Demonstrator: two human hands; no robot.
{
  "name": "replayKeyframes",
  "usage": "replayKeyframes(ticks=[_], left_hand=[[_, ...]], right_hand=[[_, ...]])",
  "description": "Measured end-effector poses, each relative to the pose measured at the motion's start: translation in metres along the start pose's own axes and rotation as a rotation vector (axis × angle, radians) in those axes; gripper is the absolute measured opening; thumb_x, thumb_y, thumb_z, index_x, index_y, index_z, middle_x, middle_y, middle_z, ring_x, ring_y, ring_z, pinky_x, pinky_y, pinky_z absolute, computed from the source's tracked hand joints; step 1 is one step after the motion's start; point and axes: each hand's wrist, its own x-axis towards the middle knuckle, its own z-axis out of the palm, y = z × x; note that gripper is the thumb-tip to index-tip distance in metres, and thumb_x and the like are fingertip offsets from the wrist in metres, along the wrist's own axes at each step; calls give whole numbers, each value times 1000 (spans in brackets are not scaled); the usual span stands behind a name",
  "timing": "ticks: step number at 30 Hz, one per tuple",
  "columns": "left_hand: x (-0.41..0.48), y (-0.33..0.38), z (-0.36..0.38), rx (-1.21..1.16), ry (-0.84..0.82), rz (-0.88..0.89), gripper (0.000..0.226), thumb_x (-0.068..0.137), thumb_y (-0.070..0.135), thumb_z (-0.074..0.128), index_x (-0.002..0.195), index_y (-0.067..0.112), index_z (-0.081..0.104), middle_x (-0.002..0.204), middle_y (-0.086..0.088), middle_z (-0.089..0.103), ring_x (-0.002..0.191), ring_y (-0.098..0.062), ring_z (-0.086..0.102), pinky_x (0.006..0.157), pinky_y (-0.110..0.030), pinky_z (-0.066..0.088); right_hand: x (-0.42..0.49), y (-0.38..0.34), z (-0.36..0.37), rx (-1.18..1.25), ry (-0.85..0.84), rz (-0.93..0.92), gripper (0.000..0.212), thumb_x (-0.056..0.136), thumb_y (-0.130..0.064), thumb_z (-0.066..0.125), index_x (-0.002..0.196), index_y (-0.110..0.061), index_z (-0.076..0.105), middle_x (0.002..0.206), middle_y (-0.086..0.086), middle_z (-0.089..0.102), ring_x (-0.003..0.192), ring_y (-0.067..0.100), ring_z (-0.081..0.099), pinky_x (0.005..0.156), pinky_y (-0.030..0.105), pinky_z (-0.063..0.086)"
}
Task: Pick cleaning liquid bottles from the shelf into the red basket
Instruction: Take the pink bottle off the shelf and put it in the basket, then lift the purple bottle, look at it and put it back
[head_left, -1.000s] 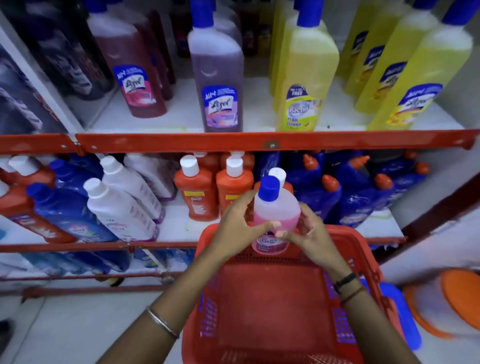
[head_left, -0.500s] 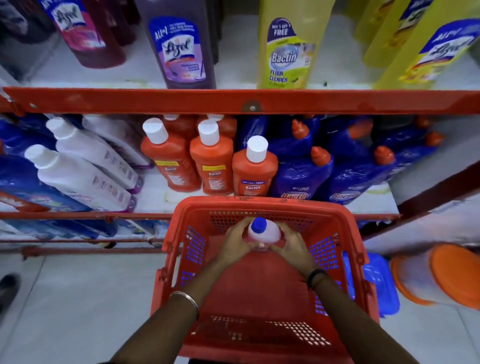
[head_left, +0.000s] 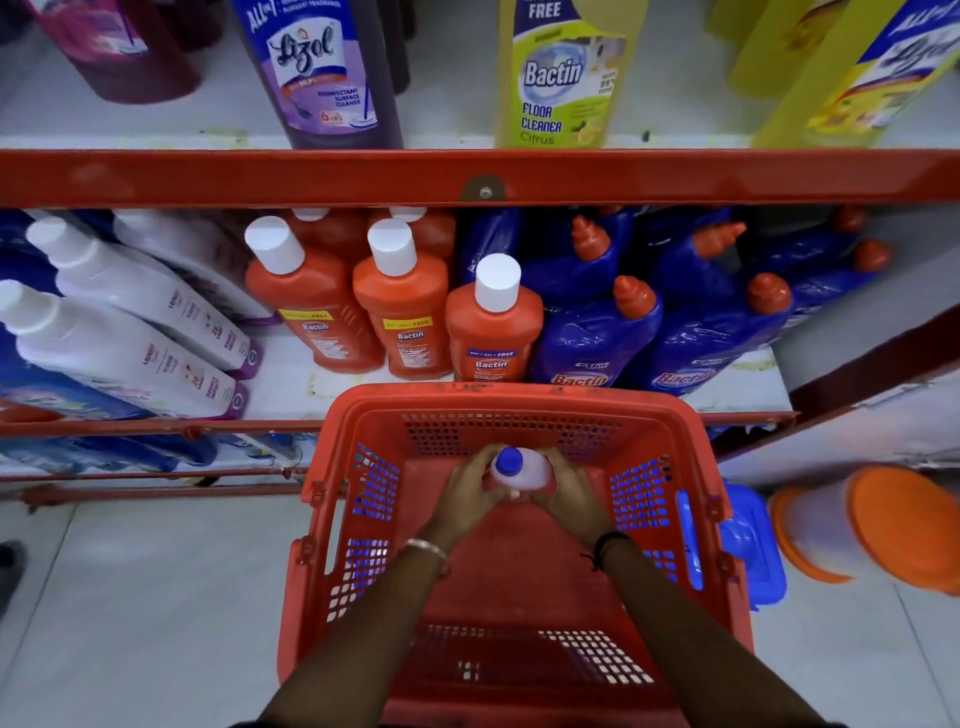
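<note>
We're down inside the red basket (head_left: 691, 415) now, and that's the big shift: a second ago this pale bottle with the blue cap (head_left: 514, 470) was held up above the rim, level with the lower shelf (head_left: 291, 384). It has dropped deep into the basket, toward its far end, standing upright. Our left hand (head_left: 467, 491) wraps its left side and our right hand (head_left: 569, 493) cups the right, both closed around the bottle's body. We can't quite tell whether its base touches the basket floor, since our fingers hide it. We'd call this the placing step, very nearly done: all that's left is to let go. Nothing else shows in the basket, so this looks like the first one in. Just beyond the rim the orange bottles with white caps (head_left: 493, 322) stand waiting, blue bottles (head_left: 597, 332) beside them, so we've plenty more to collect.
</note>
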Motion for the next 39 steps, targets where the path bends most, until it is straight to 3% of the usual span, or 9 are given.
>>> replayKeyframes(ticks=[3,7,10,14,22,29,32,36,39], left_hand=[[-1,1,-5,55,-76,14,52,63,34,72,110,23,53,109,3,61,98,-6,55,85,-13,40],[-1,11,-24,218,-187,120,69,67,2,76,128,1,44,129,-15,49,118,-25,46,95,-2,22],[-8,36,-54,313,-191,267,66,74,10,71,132,6,42,136,-13,45,127,-23,40,102,-6,16],[-21,88,-106,394,3,497,56,83,33,56,132,11,44,136,1,42,129,-7,29,106,-11,14],[-17,193,-230,380,498,775,38,86,24,57,120,7,55,129,-9,53,126,-21,43,106,-33,31],[22,211,-304,486,677,657,56,85,41,52,131,9,43,141,-12,42,132,-24,34,107,-46,31],[42,197,-317,675,634,575,71,83,54,46,139,13,31,150,-11,28,137,-28,23,107,-52,27],[54,183,-325,770,593,538,70,84,58,38,141,19,29,152,-6,25,139,-25,19,108,-53,19],[59,177,-324,914,574,524,68,85,60,33,141,21,30,152,-5,27,139,-25,19,107,-55,18]], right_hand=[[-2,-8,-3,-62,-22,-8,47,67,-26,63,110,-11,56,106,7,64,98,22,62,76,19,42],[-8,-32,-15,-143,22,-80,53,71,-8,66,122,-6,52,122,11,58,111,21,55,91,16,35],[-13,-64,-23,-108,140,-162,46,76,-1,65,120,-8,54,122,8,60,113,20,56,98,26,40],[-17,-131,-29,12,227,-309,32,78,-4,67,109,-11,60,109,5,67,102,15,62,93,35,49],[-5,-290,-57,226,289,-600,24,83,-3,66,104,-15,62,105,2,69,96,6,64,81,20,51],[50,-371,-53,365,532,-708,44,81,-18,67,121,-15,49,119,-3,56,110,8,55,90,20,47],[72,-382,-51,407,482,-693,64,82,-13,69,134,-20,34,132,-5,44,120,7,47,93,10,42],[98,-386,-57,461,295,-645,72,81,-13,71,138,-21,28,132,0,49,117,12,55,90,26,53],[108,-388,-62,496,193,-574,58,78,-10,73,128,-14,43,115,8,63,101,23,65,80,32,57]])
